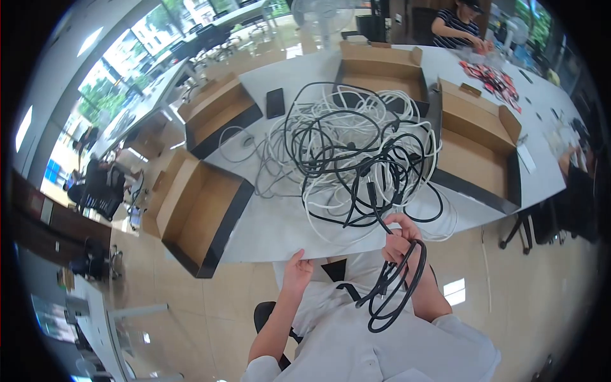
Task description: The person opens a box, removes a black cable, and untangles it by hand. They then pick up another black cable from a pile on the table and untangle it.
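Observation:
A big tangle of black and white cables (356,153) lies heaped on the white table (273,229). My right hand (400,237) is at the table's near edge, gripping a black cable (394,290) whose coiled loops hang down over my lap; the same cable runs up into the heap. My left hand (296,268) rests just below the table edge, fingers apart, holding nothing.
Open cardboard boxes stand around the heap: one at the left (197,213), one at the back left (219,114), one behind (382,67), one at the right (477,149). A black phone (275,102) lies on the table. Another person (458,25) sits at the far end.

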`<action>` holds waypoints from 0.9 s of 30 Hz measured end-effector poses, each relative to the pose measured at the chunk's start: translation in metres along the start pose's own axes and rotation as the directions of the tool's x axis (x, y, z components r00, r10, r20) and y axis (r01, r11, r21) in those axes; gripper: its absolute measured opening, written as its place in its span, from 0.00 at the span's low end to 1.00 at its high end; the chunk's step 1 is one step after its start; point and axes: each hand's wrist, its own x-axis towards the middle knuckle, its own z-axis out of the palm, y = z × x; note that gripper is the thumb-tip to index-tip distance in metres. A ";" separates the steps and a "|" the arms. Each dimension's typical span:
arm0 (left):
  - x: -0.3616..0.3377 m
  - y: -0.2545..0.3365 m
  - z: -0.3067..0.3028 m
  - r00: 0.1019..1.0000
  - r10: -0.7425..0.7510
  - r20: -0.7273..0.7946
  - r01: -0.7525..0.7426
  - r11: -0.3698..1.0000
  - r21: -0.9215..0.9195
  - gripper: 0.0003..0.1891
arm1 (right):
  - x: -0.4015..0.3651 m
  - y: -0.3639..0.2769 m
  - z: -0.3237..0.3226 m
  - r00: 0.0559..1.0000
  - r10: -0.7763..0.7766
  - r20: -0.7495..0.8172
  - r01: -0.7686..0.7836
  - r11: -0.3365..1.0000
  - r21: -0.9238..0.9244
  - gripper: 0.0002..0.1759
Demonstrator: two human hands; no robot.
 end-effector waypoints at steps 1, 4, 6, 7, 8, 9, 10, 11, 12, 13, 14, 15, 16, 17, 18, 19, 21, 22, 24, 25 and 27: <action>0.000 0.004 -0.001 1.000 -0.021 0.007 0.020 0.999 0.029 0.08 | 0.003 0.002 0.002 1.000 -0.013 -0.020 0.014 1.000 0.011 0.15; -0.006 0.013 0.004 0.996 -0.082 -0.028 0.084 0.992 0.099 0.08 | 0.012 0.011 0.011 0.995 -0.040 -0.089 0.042 0.999 0.025 0.14; -0.020 0.021 0.015 0.977 -0.212 -0.032 0.214 0.954 0.211 0.12 | 0.016 0.018 0.019 0.990 -0.050 -0.133 0.051 0.999 0.001 0.14; -0.032 0.028 0.025 0.948 -0.318 -0.028 0.311 0.901 0.304 0.14 | 0.018 0.022 0.025 0.989 -0.073 -0.131 0.069 0.997 -0.036 0.14; -0.042 0.037 0.032 0.908 -0.417 -0.032 0.395 0.830 0.394 0.17 | 0.021 0.028 0.027 0.990 -0.080 -0.117 0.074 0.996 -0.057 0.14; -0.050 0.045 0.036 0.873 -0.487 0.003 0.413 0.743 0.526 0.20 | 0.025 0.035 0.029 0.989 -0.090 -0.114 0.079 0.992 -0.100 0.14; -0.057 0.053 0.037 0.832 -0.555 0.028 0.409 0.646 0.645 0.23 | 0.029 0.041 0.032 0.990 -0.095 -0.106 0.079 0.986 -0.144 0.14; -0.063 0.062 0.038 0.786 -0.617 0.040 0.386 0.540 0.748 0.26 | 0.033 0.047 0.036 0.991 -0.087 -0.104 0.071 0.986 -0.152 0.14; -0.065 0.070 0.037 0.872 -0.480 0.096 0.179 0.495 0.850 0.28 | 0.038 0.053 0.040 0.992 -0.075 -0.097 0.059 0.985 -0.160 0.14; -0.067 0.079 0.036 0.925 -0.335 0.178 -0.029 0.405 0.914 0.30 | 0.043 0.057 0.045 0.995 -0.061 -0.085 0.046 0.985 -0.168 0.14; -0.067 0.088 0.036 0.940 -0.192 0.281 -0.225 0.270 0.936 0.31 | 0.049 0.062 0.049 0.995 -0.058 -0.086 0.039 0.978 -0.207 0.14; -0.063 0.095 0.041 0.907 -0.101 0.409 -0.357 0.331 0.873 0.32 | 0.053 0.068 0.052 0.994 -0.059 -0.087 0.036 0.969 -0.243 0.14; -0.056 0.101 0.049 0.852 -0.007 0.523 -0.483 0.376 0.791 0.33 | 0.058 0.074 0.055 0.994 -0.061 -0.090 0.034 0.960 -0.278 0.15; -0.048 0.105 0.060 0.778 0.092 0.621 -0.599 0.408 0.689 0.34 | 0.062 0.077 0.059 0.996 -0.055 -0.075 0.031 0.956 -0.293 0.17; -0.046 0.105 0.082 0.754 0.138 0.643 -0.630 0.432 0.646 0.38 | 0.067 0.077 0.067 0.994 -0.068 -0.081 0.039 0.948 -0.317 0.17; -0.046 0.102 0.108 0.729 0.188 0.658 -0.659 0.455 0.599 0.42 | 0.071 0.077 0.076 0.993 -0.077 -0.086 0.043 0.938 -0.343 0.18; -0.032 0.107 0.125 0.660 0.130 0.740 -0.695 0.478 0.537 0.52 | 0.082 0.085 0.081 0.991 -0.105 -0.083 0.064 0.915 -0.398 0.20; -0.026 0.114 0.128 0.657 0.023 0.754 -0.667 0.485 0.566 0.51 | 0.086 0.090 0.081 0.987 -0.144 -0.069 0.101 0.898 -0.428 0.20; -0.019 0.127 0.138 0.629 -0.187 0.755 -0.609 0.484 0.628 0.52 | 0.097 0.097 0.079 0.976 -0.217 -0.033 0.175 0.859 -0.480 0.20; -0.014 0.134 0.141 0.606 -0.298 0.737 -0.527 0.544 0.653 0.46 | 0.101 0.098 0.078 0.970 -0.244 0.002 0.211 0.837 -0.505 0.21; -0.006 0.144 0.138 0.529 -0.502 0.684 -0.531 0.433 0.729 0.40 | 0.107 0.097 0.074 0.976 -0.189 0.105 0.213 0.758 -0.616 0.21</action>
